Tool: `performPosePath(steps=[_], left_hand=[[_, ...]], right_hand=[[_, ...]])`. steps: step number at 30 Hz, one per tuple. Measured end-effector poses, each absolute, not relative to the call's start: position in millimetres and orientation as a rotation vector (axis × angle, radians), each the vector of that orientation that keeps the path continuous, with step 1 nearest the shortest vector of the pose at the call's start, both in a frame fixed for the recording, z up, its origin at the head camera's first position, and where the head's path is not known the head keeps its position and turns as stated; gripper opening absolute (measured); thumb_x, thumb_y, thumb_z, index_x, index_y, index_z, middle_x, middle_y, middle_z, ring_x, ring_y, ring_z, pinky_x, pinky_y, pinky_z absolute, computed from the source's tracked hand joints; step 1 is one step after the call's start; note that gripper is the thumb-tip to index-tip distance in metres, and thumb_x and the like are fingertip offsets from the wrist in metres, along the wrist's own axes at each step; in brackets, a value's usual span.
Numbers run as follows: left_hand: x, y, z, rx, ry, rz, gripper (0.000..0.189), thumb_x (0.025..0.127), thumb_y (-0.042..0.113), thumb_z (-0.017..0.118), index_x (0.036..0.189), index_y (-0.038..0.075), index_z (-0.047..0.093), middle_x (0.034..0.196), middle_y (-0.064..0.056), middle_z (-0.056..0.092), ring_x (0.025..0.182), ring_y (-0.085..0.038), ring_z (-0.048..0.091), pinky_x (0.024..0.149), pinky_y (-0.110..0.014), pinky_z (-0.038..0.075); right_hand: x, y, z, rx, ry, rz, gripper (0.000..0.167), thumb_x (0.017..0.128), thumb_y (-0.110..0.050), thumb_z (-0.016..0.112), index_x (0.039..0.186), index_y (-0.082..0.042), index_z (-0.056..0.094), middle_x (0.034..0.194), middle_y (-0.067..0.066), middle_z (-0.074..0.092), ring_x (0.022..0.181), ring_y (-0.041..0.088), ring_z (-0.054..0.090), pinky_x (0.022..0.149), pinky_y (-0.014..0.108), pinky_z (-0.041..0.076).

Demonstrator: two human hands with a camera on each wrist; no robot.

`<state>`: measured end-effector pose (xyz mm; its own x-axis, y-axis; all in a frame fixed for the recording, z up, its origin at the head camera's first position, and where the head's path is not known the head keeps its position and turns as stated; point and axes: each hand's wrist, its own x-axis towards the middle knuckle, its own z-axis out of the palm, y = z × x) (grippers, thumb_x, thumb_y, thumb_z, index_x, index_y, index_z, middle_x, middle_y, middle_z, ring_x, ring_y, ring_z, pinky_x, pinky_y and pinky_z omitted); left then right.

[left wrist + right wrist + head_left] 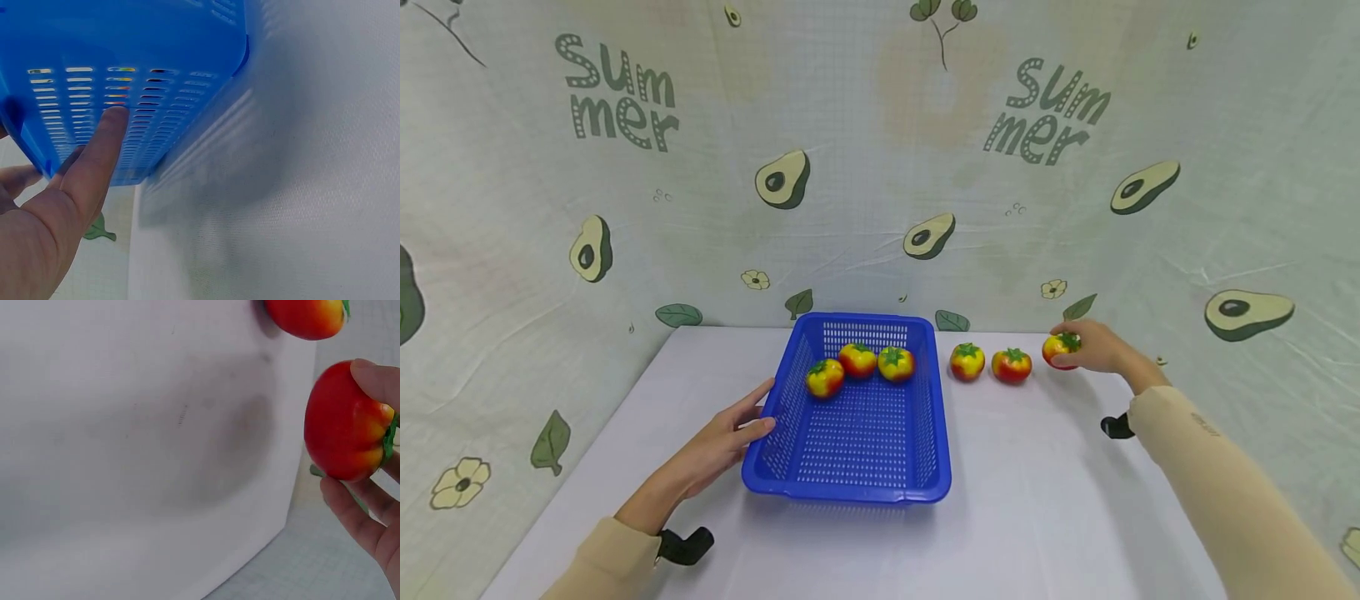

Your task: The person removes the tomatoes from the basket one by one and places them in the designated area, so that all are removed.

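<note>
In the head view, my right hand (1093, 346) pinches a red-and-yellow tomato (1056, 348) with a green leafy top, at the table's far right. The right wrist view shows thumb and fingers on opposite sides of this tomato (344, 425), its shadow apart from it on the tabletop. Against the left side of a blue plastic basket (850, 492) rests my left hand (726, 442), its fingers fairly straight. Close up, one finger (100, 156) touches the slotted basket wall (125, 44). Three similar tomatoes (857, 360) lie in the far part of the basket.
Two more tomatoes stand on the table right of the basket: a yellower one (967, 362) and a redder one (1011, 366). The white tabletop (1045, 500) ends at a patterned cloth backdrop (850, 250) at the back and sides.
</note>
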<state>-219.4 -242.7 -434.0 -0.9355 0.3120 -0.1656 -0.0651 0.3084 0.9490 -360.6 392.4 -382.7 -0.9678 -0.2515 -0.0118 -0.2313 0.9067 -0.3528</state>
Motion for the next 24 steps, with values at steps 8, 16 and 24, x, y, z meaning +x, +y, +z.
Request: performPosePath(steps=[8,16,24], left_hand=[[-221,-244,-435,0.234,2.258,1.664,0.08,0.109,0.037,0.06,0.173,0.031,0.013,0.165,-0.028,0.033,0.143,-0.047,0.048,0.111,-0.057,0.051],[-221,-244,-434,0.242,2.254,1.667,0.08,0.109,0.037,0.061,0.173,0.03,0.012,0.165,-0.028,0.032,0.143,-0.047,0.048,0.111,-0.057,0.051],[-221,-244,-435,0.24,2.261,1.663,0.08,0.109,0.037,0.06,0.173,0.031,0.013,0.165,-0.028,0.032,0.144,-0.048,0.047,0.111,-0.058,0.05]], right_hand=[[-364,397,-403,-0.369,2.991,-0.559,0.059,0.094,-0.028,0.082,0.14,0.003,0.062,0.142,0.035,0.056,0.127,0.053,0.052,0.107,0.075,0.043],[-364,400,-414,-0.329,2.983,-0.576,0.058,0.093,-0.031,0.083,0.139,0.0,0.065,0.139,0.031,0.061,0.126,0.051,0.053,0.107,0.074,0.044],[-364,400,-423,-0.329,2.954,-0.606,0.06,0.094,-0.03,0.082,0.141,0.001,0.062,0.14,0.033,0.059,0.125,0.051,0.054,0.109,0.075,0.042]])
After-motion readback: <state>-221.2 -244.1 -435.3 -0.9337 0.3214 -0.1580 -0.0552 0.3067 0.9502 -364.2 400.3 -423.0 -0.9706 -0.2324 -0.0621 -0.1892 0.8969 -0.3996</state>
